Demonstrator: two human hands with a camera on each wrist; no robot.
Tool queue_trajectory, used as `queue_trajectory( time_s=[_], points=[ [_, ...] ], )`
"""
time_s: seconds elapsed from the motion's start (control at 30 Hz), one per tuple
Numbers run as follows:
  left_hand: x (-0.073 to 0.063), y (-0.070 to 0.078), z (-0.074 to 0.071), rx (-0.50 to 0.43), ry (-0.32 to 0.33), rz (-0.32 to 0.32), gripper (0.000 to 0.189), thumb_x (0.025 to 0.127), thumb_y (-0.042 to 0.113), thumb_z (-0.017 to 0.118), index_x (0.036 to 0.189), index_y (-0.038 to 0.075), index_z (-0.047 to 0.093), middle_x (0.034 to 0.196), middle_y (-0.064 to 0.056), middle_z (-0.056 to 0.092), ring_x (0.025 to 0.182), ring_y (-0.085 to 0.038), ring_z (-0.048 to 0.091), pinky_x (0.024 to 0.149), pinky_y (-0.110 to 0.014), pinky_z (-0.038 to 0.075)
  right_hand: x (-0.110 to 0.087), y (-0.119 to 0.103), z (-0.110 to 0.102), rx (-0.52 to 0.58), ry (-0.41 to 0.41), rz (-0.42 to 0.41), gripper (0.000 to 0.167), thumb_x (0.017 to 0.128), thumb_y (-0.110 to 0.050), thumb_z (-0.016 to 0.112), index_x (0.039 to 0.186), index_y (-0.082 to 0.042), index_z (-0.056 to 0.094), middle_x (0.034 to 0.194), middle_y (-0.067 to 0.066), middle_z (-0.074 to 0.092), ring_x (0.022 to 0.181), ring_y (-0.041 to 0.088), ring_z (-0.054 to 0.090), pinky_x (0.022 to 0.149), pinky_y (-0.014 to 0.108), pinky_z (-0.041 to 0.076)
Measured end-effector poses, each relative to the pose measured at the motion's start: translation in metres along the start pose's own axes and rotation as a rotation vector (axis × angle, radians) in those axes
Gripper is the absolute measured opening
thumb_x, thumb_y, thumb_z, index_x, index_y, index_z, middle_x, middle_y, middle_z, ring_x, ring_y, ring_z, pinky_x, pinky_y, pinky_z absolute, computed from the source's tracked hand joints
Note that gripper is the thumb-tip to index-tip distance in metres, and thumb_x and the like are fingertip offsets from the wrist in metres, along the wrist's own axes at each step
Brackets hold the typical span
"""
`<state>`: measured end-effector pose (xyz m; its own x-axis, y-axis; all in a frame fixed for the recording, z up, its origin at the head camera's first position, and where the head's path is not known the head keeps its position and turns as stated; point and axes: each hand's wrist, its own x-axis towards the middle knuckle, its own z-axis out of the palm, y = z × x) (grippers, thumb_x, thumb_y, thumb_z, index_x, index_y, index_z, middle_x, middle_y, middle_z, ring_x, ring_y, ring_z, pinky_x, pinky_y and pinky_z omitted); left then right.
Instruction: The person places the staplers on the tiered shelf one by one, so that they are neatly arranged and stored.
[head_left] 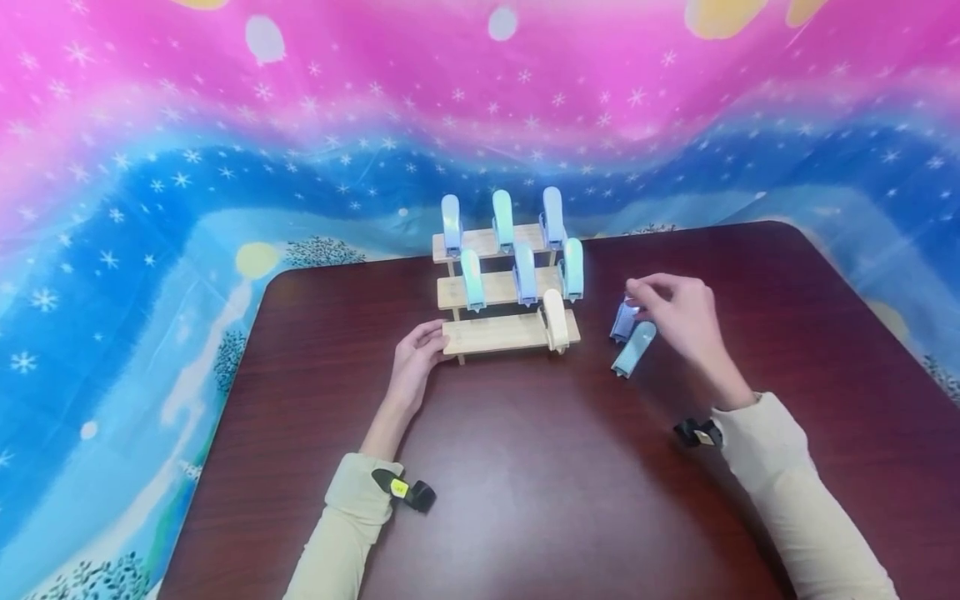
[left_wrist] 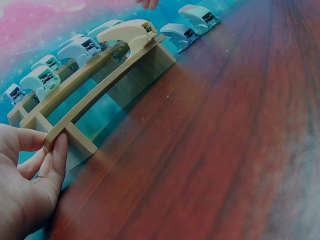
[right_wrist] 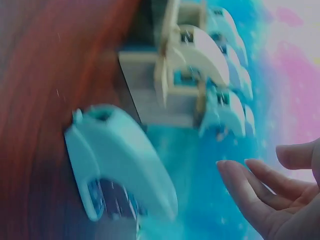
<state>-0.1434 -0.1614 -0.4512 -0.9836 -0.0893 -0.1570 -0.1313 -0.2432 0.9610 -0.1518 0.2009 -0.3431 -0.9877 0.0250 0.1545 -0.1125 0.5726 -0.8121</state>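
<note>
A three-tier wooden rack (head_left: 491,333) stands on the table. At the left end of its lowest shelf, my left hand (head_left: 416,358) pinches the board between thumb and fingers, plainly seen in the left wrist view. One cream stapler (head_left: 553,318) sits at that shelf's right end. To the right of the rack, a blue-violet stapler (head_left: 622,323) and a pale teal stapler (head_left: 634,350) lie side by side on the table. Over these two is my right hand (head_left: 686,317), partly covering the blue-violet one. In the right wrist view its thumb and fingers are apart, holding nothing.
The middle shelf bears three staplers, among them a lavender one (head_left: 525,275); the top shelf bears three more, one mint green (head_left: 502,221). A dark red-brown wooden table (head_left: 480,483) lies beneath. Behind it hangs a pink and blue snowflake cloth (head_left: 390,108).
</note>
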Motion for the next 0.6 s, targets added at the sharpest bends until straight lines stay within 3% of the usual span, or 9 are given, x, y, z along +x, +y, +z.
queue_trajectory(
  time_s=[0.1, 0.23, 0.4, 0.6],
  points=[
    [-0.001, 0.000, 0.000, 0.009, -0.001, -0.005, 0.040, 0.097, -0.002, 0.062, 0.136, -0.008, 0.059, 0.115, -0.012, 0.064, 0.089, -0.011, 0.064, 0.077, -0.021, 0.054, 0.001, 0.009, -0.011, 0.047, 0.001, 0.052, 0.043, 0.103, -0.029, 0.065, 0.123, 0.009, 0.070, 0.105, 0.030, 0.073, 0.072, 0.002, 0.072, 0.069, 0.019, 0.059],
    [-0.002, 0.000, 0.000, 0.008, 0.003, -0.006, 0.040, 0.097, -0.002, 0.062, 0.136, -0.009, 0.058, 0.116, -0.014, 0.064, 0.089, -0.012, 0.064, 0.077, -0.021, 0.054, 0.005, 0.021, -0.017, 0.036, -0.003, 0.074, 0.043, 0.103, -0.028, 0.066, 0.124, 0.009, 0.069, 0.107, 0.030, 0.073, 0.074, 0.002, 0.073, 0.070, 0.016, 0.057],
    [-0.002, 0.001, 0.000, 0.007, 0.010, -0.007, 0.039, 0.098, -0.002, 0.062, 0.135, -0.009, 0.059, 0.116, -0.015, 0.064, 0.089, -0.012, 0.064, 0.077, -0.022, 0.055, 0.009, 0.036, -0.015, -0.009, -0.048, 0.088, 0.043, 0.104, -0.026, 0.064, 0.127, 0.010, 0.066, 0.111, 0.032, 0.071, 0.077, 0.005, 0.074, 0.069, 0.016, 0.057],
    [-0.002, 0.001, 0.001, -0.002, -0.002, -0.005, 0.039, 0.097, -0.003, 0.061, 0.135, -0.009, 0.058, 0.114, -0.012, 0.064, 0.087, -0.011, 0.064, 0.076, -0.022, 0.054, 0.018, 0.049, -0.012, -0.051, -0.124, 0.120, 0.050, 0.104, -0.027, 0.064, 0.133, 0.013, 0.059, 0.115, 0.035, 0.068, 0.085, 0.022, 0.076, 0.069, 0.020, 0.059]
  ],
)
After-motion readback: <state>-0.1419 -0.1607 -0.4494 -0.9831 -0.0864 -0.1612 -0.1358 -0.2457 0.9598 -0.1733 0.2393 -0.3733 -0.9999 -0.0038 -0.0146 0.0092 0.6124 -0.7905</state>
